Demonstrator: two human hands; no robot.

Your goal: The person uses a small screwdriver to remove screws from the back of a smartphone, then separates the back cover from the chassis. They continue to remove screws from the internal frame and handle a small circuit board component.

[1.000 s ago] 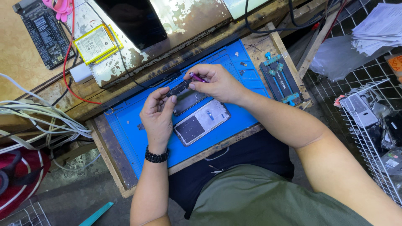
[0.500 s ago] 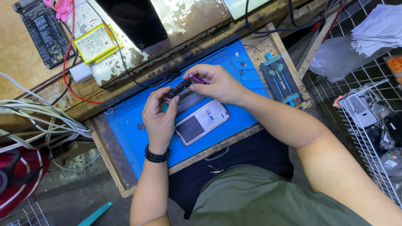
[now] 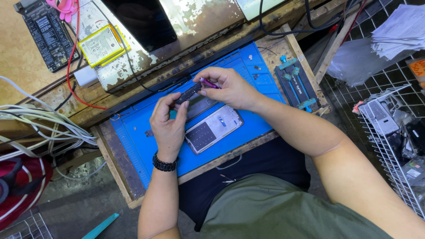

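Note:
My left hand [image 3: 168, 124] pinches a small dark flat phone part [image 3: 189, 93] just above the blue work mat [image 3: 133, 132]. My right hand [image 3: 230, 88] grips a purple-handled screwdriver [image 3: 208, 82] and also touches the far end of that part. Below both hands an opened phone frame [image 3: 214, 128] lies flat on the mat, with a dark panel [image 3: 201, 106] beside it. A black bracelet sits on my left wrist.
A blue-clamped metal holder jig [image 3: 294, 82] rests at the mat's right. A yellow-edged battery [image 3: 102, 44], a black circuit board [image 3: 48, 33], a red wire and a dark screen [image 3: 141, 20] lie on the rusty bench behind. White cables [image 3: 40, 124] hang left; a wire basket [image 3: 394, 137] stands right.
Both hands stay on the dark part with only slight finger shifts. The phone frame on the mat has not moved.

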